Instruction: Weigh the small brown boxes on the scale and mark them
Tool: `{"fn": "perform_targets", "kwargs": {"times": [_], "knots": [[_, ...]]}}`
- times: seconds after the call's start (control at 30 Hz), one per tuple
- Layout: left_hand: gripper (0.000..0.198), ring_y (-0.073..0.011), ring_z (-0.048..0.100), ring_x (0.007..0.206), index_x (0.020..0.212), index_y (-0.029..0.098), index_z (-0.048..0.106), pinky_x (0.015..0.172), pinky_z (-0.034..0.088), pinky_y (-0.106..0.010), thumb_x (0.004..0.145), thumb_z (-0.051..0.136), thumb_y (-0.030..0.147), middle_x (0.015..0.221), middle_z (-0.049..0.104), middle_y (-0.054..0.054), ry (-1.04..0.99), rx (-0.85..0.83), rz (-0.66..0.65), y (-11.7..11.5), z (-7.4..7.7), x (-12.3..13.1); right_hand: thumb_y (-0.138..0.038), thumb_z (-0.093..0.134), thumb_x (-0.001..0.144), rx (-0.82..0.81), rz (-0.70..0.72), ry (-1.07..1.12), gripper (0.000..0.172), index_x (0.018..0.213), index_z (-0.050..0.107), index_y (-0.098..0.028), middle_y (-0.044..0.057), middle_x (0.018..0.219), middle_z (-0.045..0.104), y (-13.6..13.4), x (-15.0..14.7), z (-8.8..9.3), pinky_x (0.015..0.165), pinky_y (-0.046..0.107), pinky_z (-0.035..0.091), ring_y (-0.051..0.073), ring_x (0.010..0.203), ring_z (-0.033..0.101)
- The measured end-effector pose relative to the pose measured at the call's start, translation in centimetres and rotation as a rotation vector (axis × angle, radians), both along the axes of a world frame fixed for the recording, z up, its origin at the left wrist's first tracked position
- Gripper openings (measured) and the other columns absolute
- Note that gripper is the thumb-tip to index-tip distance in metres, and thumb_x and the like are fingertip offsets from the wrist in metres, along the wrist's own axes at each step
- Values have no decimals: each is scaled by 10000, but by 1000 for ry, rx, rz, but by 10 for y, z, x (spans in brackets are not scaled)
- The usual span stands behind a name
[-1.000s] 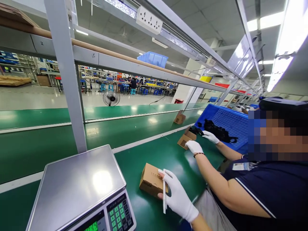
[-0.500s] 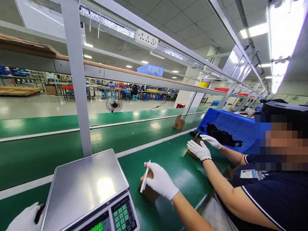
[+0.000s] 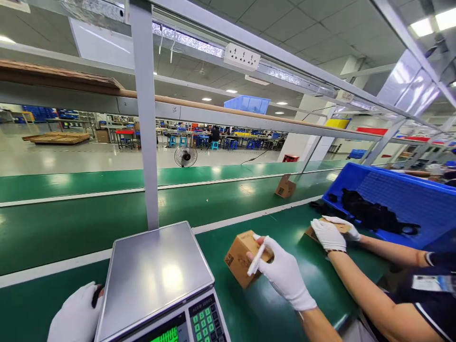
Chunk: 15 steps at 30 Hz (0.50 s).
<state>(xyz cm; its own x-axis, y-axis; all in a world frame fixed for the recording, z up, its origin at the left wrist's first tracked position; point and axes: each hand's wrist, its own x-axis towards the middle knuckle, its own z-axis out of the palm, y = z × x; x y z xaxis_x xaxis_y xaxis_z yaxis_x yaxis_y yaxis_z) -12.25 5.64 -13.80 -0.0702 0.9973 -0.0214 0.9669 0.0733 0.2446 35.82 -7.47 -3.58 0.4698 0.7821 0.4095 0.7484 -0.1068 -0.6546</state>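
My right hand (image 3: 280, 268), in a white glove with bare fingertips, is closed at a small brown cardboard box (image 3: 239, 254) with dark print. The box is tilted over the green bench. A slim white pen-like stick (image 3: 256, 260) is also held between its thumb and fingers. At the lower left my gloved left hand (image 3: 76, 313) is curled beside the left edge of a weighing scale (image 3: 160, 275). Something black shows at its fingers, and the scale hides part of them. Green digits glow on the scale's display.
A co-worker's gloved hands (image 3: 329, 232) handle another cardboard box at the right. Behind them a blue crate (image 3: 384, 190) holds black items. An open carton (image 3: 285, 187) stands on the green belt (image 3: 213, 202). A metal post (image 3: 145, 142) rises behind the scale.
The view has turned left, shifting the scene rightward. My right hand has raised and tilted the box, so its printed faces show. The co-worker's hands have closed in over their box.
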Motion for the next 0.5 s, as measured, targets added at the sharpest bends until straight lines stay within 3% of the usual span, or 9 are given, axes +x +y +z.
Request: {"fn": "perform_targets", "kwargs": {"times": [0.17, 0.27, 0.37, 0.43, 0.5], "knots": [[560, -256, 453, 1271, 1207, 138, 614, 1098, 398, -396, 834, 299, 411, 1364, 507, -94, 46, 3, 6, -8, 19, 11, -477, 713, 700, 117, 272, -192, 458, 1061, 653, -201, 102, 1083, 700, 37, -83, 60, 882, 390, 529, 284, 1000, 654], [529, -261, 474, 1251, 1144, 147, 649, 1088, 410, -401, 871, 275, 403, 1322, 542, -100, 23, 40, 16, -11, 17, 11, -460, 695, 746, 77, 473, -141, 405, 1054, 641, -203, 79, 1024, 704, 51, -123, 75, 810, 347, 542, 251, 915, 669], [513, -266, 495, 1230, 1083, 159, 675, 1077, 423, -403, 891, 259, 389, 1287, 567, -105, -2, 80, 27, -13, 13, 10, -479, 596, 848, 113, 538, 69, 351, 1069, 610, -206, 60, 1033, 699, 65, -128, 61, 762, 293, 539, 195, 840, 673], [488, -268, 509, 1213, 1056, 161, 683, 1073, 426, -404, 888, 277, 373, 1266, 579, -111, -9, 112, 31, -13, 11, 10, -531, 554, 870, 146, 461, 203, 382, 1041, 609, -194, 69, 1009, 699, 76, -114, 32, 747, 293, 540, 194, 829, 668], [464, -268, 520, 1198, 1035, 161, 688, 1068, 430, -401, 887, 295, 359, 1245, 591, -114, -12, 138, 32, -13, 10, 10, -598, 536, 853, 108, 365, 323, 444, 990, 614, -183, 61, 890, 701, 86, -94, -9, 689, 296, 545, 200, 777, 665]]}}
